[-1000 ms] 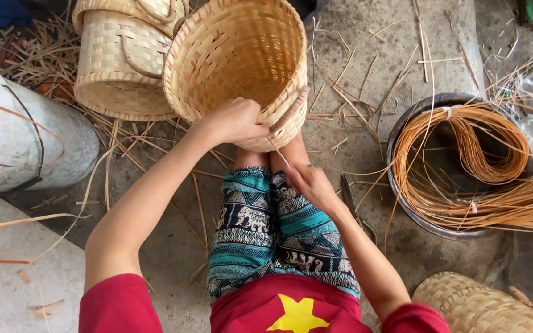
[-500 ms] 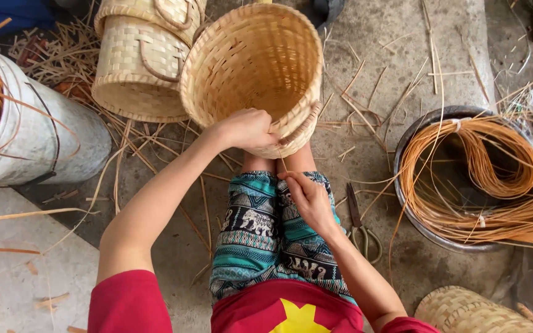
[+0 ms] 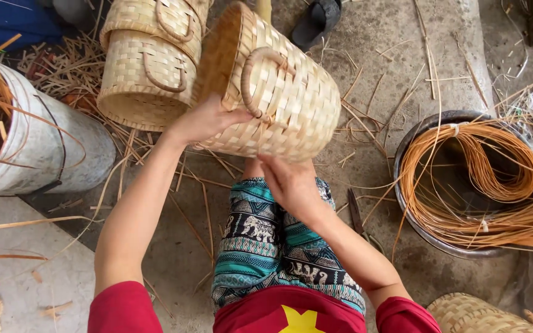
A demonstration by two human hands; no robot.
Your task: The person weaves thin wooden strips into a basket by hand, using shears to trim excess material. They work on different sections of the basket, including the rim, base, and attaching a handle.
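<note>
A pale woven basket (image 3: 279,86) with a looped handle lies tipped on its side above my knees, its mouth facing left. My left hand (image 3: 202,118) grips its rim at the lower left, thumb on the outside weave. My right hand (image 3: 288,179) presses against the basket's underside near the base. My patterned trousers (image 3: 272,246) show below both hands.
Two stacked woven baskets (image 3: 149,58) lie behind on the left. A white bucket (image 3: 44,151) of straw stands at far left. A metal basin (image 3: 464,179) holds coiled orange cane at right. A dark tool (image 3: 356,216) lies by my knee, a black sandal (image 3: 319,21) beyond, another basket (image 3: 482,314) at bottom right.
The basket has been turned from mouth-up toward me onto its side, its outer weave and handle now showing. My left hand stayed on the rim; my right hand rose to its underside.
</note>
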